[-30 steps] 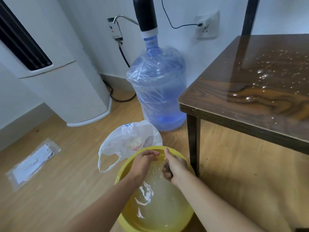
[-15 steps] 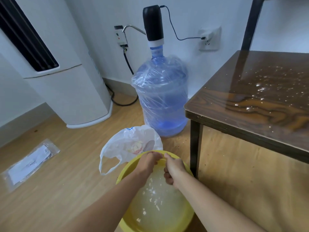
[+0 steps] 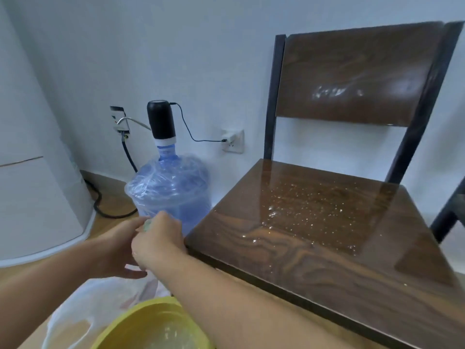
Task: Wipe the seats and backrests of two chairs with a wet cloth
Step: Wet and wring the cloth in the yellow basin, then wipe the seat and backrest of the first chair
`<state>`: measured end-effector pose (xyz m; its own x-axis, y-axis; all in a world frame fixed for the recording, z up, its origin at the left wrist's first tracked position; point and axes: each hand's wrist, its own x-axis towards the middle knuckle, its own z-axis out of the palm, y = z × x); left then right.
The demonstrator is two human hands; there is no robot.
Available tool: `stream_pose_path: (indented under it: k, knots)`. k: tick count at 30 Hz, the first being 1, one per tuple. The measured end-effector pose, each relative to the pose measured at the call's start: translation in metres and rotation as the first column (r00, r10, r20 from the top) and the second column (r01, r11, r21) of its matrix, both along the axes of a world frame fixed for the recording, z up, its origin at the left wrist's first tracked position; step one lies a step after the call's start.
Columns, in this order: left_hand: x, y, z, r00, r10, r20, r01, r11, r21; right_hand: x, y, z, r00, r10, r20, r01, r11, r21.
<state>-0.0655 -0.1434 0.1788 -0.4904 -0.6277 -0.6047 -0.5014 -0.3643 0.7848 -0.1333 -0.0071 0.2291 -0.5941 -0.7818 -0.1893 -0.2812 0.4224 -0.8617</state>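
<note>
A dark wooden chair stands on the right; its seat (image 3: 314,238) is speckled with water drops and its backrest (image 3: 352,76) shows a wet smear. A dark leg of a second chair (image 3: 449,215) pokes in at the right edge. My left hand (image 3: 115,248) and my right hand (image 3: 158,240) meet just left of the seat's front corner, above the floor. Between them a small pale green wet cloth (image 3: 146,225) peeks out, mostly hidden by my fingers. A yellow basin (image 3: 130,323) with water sits below my right forearm.
A large blue water jug (image 3: 173,195) wrapped in plastic, with a black pump on top, stands against the wall behind my hands. A white standing air conditioner (image 3: 37,210) fills the left. A white plastic bag (image 3: 83,306) lies beside the basin. A black cable runs along the floor.
My hands have lifted out of the basin with the cloth and moved up toward the chair. My head has tilted up, so the backrest is now in view.
</note>
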Motion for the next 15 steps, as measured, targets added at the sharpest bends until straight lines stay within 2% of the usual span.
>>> stream_pose_path:
  k: [2, 4, 6, 8, 11, 13, 15]
  knots:
    - [-0.019, 0.006, 0.022, 0.998, -0.01, -0.059, 0.007, 0.998, -0.065, -0.02, -0.002, 0.03, 1.0, -0.019, -0.02, 0.018, 0.998, -0.061]
    - [-0.041, 0.012, 0.037, 0.999, -0.043, -0.03, 0.038, 0.987, -0.156, -0.052, 0.002, 0.056, 0.992, -0.04, -0.116, 0.027, 0.993, -0.111]
    - [-0.064, 0.021, 0.048, 0.993, -0.114, 0.019, 0.115, 0.978, -0.173, -0.1, 0.015, 0.074, 0.964, -0.08, -0.255, 0.048, 0.991, -0.126]
    - [-0.084, 0.029, 0.052, 0.98, -0.191, 0.047, 0.197, 0.963, -0.184, -0.163, 0.038, 0.082, 0.914, -0.174, -0.367, 0.138, 0.983, -0.122]
    - [-0.107, 0.048, 0.051, 0.966, -0.259, 0.007, 0.255, 0.949, -0.185, -0.26, 0.09, 0.078, 0.861, -0.324, -0.392, 0.317, 0.945, -0.084]
    - [-0.116, 0.058, 0.049, 0.956, -0.285, -0.064, 0.271, 0.948, -0.164, -0.31, 0.126, 0.07, 0.787, -0.418, -0.454, 0.447, 0.893, -0.048]
    - [-0.119, 0.063, 0.047, 0.947, -0.294, -0.129, 0.276, 0.951, -0.137, -0.345, 0.155, 0.06, 0.679, -0.436, -0.591, 0.532, 0.847, -0.013]
